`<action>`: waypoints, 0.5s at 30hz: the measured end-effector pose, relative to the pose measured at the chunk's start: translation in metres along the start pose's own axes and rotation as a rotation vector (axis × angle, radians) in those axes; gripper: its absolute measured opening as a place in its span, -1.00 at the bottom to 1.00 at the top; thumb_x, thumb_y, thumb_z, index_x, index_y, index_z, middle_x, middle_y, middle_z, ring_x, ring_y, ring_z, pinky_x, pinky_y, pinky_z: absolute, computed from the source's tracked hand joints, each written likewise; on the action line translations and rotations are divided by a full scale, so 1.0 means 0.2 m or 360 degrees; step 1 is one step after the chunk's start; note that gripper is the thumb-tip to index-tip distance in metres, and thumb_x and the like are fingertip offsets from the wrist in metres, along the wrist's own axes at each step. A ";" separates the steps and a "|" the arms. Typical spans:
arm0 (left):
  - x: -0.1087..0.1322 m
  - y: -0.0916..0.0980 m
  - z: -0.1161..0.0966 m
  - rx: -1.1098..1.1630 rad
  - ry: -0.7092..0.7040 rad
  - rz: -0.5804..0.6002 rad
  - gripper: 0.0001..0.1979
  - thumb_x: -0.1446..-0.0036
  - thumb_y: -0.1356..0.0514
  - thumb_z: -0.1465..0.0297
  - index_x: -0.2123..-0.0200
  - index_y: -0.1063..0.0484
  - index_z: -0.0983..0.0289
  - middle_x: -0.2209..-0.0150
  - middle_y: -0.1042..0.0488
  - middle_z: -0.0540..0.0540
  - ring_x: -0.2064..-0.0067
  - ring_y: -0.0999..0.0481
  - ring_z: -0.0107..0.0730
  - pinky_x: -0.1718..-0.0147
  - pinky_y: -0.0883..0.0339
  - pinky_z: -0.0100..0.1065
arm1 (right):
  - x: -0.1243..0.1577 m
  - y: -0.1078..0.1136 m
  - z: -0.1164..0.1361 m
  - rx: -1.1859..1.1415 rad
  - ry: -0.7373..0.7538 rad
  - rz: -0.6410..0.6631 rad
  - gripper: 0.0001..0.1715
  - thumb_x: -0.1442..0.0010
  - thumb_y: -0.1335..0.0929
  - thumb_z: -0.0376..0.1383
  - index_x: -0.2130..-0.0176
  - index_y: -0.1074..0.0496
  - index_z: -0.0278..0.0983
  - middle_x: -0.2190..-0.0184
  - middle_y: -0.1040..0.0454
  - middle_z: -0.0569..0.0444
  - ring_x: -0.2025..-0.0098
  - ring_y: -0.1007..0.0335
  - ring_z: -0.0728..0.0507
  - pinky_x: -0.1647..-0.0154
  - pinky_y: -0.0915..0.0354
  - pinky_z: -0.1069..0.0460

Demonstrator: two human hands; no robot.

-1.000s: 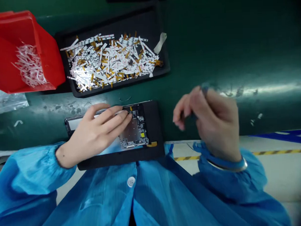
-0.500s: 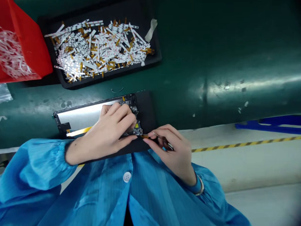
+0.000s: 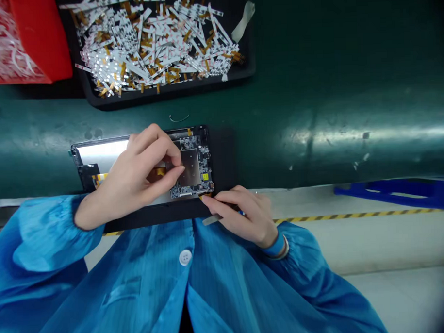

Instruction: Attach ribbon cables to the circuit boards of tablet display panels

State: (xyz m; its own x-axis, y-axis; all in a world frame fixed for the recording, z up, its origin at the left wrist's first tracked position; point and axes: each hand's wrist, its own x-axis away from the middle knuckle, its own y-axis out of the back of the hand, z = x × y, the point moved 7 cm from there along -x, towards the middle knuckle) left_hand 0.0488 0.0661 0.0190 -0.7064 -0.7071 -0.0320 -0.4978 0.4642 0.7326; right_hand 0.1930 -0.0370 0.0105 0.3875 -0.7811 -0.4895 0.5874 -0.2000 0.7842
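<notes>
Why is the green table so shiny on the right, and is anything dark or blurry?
In the head view, a pale glare streaks the green table, probably from unseen lamps; also in the head view, the silvery panel shines, the right-hand corners go dark, and the white strips in the red bin look slightly soft.

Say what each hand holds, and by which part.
Right hand: a metal tool, one flat end sticking out, gripped part hidden in the hand. Left hand: pinched over the board; can't tell whether it holds anything.
</notes>
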 end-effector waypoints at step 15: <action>0.00 -0.01 0.01 -0.0072 -0.0029 -0.0028 -0.94 -0.33 -0.10 0.38 0.24 -0.29 0.22 0.24 -0.33 0.03 0.18 -0.41 -0.33 0.24 -0.25 -0.27 | -0.05 -0.01 0.02 -0.0099 -0.0268 0.0062 -0.89 -0.19 -0.41 -0.50 0.24 -0.49 -0.36 0.40 -0.50 0.01 0.44 -0.37 -0.02 0.50 -0.34 0.09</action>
State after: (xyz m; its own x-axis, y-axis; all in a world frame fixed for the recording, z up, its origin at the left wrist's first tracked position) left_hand 0.0492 0.0654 0.0163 -0.7073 -0.7046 -0.0573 -0.4872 0.4272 0.7616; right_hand 0.1856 -0.0309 0.0163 0.2895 -0.8764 -0.3848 0.6190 -0.1351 0.7736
